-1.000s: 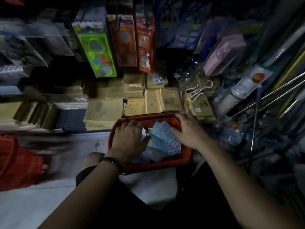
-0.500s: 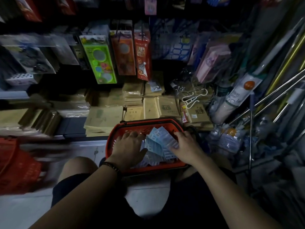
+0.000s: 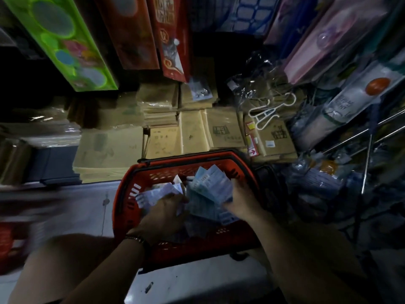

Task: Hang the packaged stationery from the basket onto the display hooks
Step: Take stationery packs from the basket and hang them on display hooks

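A red plastic basket [image 3: 129, 194] stands on the pale floor in front of me, with several pale blue and white stationery packets inside. My right hand [image 3: 243, 198] grips a fanned bunch of blue packets [image 3: 210, 185] at the basket's right side. My left hand [image 3: 162, 213] reaches into the basket's middle and its fingers curl round some white packets [image 3: 157, 194]. Long metal display hooks [image 3: 359, 137] stick out from the rack at the right.
Stacks of brown envelopes [image 3: 109, 150] lie on the low shelf behind the basket. Hanging packs, one green [image 3: 61, 40] and one red [image 3: 173, 40], fill the rack above. White hangers [image 3: 269, 110] and bagged goods crowd the right. Another red basket [image 3: 11, 240] sits at far left.
The view has dropped closer to the basket. My right hand has gathered the blue packets into a bunch, and my left hand has pushed deeper among the white ones.
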`<state>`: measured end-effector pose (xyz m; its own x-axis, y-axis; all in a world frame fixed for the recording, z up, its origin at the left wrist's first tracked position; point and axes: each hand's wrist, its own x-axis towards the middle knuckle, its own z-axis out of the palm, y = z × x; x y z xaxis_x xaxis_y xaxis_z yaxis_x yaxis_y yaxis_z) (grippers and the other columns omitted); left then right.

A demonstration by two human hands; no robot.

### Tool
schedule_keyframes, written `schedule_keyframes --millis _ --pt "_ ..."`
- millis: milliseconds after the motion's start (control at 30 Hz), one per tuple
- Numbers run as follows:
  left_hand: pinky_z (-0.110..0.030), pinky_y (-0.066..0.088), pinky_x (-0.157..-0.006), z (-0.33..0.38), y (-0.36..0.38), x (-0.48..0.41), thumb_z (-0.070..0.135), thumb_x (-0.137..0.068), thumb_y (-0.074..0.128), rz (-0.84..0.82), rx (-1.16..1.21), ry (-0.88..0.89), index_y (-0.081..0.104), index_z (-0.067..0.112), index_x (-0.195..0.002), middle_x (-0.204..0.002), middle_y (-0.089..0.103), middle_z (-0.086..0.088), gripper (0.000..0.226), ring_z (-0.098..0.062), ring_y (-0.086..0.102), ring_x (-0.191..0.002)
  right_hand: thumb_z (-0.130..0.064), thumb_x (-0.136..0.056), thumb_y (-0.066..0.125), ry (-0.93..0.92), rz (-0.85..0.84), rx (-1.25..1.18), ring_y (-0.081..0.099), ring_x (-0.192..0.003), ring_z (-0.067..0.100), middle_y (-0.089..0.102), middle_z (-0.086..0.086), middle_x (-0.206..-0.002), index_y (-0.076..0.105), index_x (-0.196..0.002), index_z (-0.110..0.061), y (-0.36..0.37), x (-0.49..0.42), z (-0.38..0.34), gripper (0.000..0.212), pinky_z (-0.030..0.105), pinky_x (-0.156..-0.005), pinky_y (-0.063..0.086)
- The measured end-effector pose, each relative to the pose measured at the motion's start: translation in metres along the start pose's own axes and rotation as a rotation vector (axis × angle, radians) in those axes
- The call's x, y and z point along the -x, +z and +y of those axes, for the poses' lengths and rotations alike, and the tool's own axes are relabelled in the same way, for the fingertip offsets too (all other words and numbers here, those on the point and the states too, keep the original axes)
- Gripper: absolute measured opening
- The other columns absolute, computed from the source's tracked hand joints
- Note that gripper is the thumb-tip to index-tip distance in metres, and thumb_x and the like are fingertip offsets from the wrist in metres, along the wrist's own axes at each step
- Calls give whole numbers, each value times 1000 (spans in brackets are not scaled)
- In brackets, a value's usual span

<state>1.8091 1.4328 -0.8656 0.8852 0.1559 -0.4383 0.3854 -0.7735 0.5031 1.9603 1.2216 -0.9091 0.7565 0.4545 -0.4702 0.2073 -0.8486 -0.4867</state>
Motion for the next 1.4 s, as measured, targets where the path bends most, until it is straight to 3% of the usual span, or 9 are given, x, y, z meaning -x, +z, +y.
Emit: schedule_keyframes --millis 300,500,600,733,833,967,1133,1233,1400 --pt "-31 54 -103 -10 0 -33 32 -101 71 -38 70 30 69 19 -137 -135 71 -1 38 -13 66 -121 -46 -65 97 71 -52 -85 47 -143 19 45 -4 -157 27 -158 -32 20 -22 20 118 50 -115 45" --pt "-27 58 -93 -8 6 -29 22 -99 75 -1 288 -47 72 20 -128 -118 77 3 29 -11 73 -105 -60 -63 83 108 -29 -65 64 -93 6 67 -16 -107 58 -123 -40 6 -17 3 68 27 -77 54" --pt "-33 60 -88 -1 0 -24 3 -101 67 -47 690 -142 67 25 -116 -111 74 -1 27 -20 71 -101 -64 -57 81 27 -54 -305 65 -85 -9 70 -29 -93 63 -102 -51 -5 -4 -14 50 17 -73 46" --pt "-44 58 -94 8 -9 -13 -12 -98 53 -167 1282 -112 58 11 -140 -132 69 -20 49 -37 70 -116 -59 -60 87 -142 -132 -493 61 -112 -13 69 -29 -121 66 -127 -44 8 17 -35 72 27 -97 52" --pt "-44 63 -91 0 -10 -5 0 -90 64 -217 1517 -20 57 8 -144 -134 70 -21 55 -38 72 -118 -50 -76 85 -262 -201 -559 65 -118 -3 70 -24 -126 65 -128 -45 25 25 -53 56 36 -104 53" --pt "-33 65 -83 -22 -10 -10 25 -81 90 6 1259 -207 55 18 -140 -135 72 -12 68 -22 77 -113 -43 -91 76 -315 -267 -706 71 -117 11 77 -9 -120 75 -121 -33 30 17 -64 32 40 -102 56" --pt "-42 67 -70 -39 2 -26 16 -70 100 157 1232 -424 41 21 -136 -119 75 -14 88 -28 82 -91 -47 -90 74 -246 -165 -580 71 -108 3 77 -13 -114 78 -116 -33 28 -9 -49 30 38 -100 57" --pt "-49 68 -73 -46 3 -33 18 -65 104 235 1101 -428 42 21 -136 -121 72 -10 94 -28 82 -92 -41 -87 81 -108 37 -119 57 -130 16 61 -3 -140 57 -144 -26 21 -30 -29 63 43 -110 50" --pt "-48 68 -78 -44 -5 -33 38 -56 103 242 958 -414 52 15 -135 -120 74 -6 97 -25 80 -96 -43 -85 82 -16 -221 117 13 -158 32 5 0 -173 7 -167 -25 32 -36 -4 113 54 -127 25"
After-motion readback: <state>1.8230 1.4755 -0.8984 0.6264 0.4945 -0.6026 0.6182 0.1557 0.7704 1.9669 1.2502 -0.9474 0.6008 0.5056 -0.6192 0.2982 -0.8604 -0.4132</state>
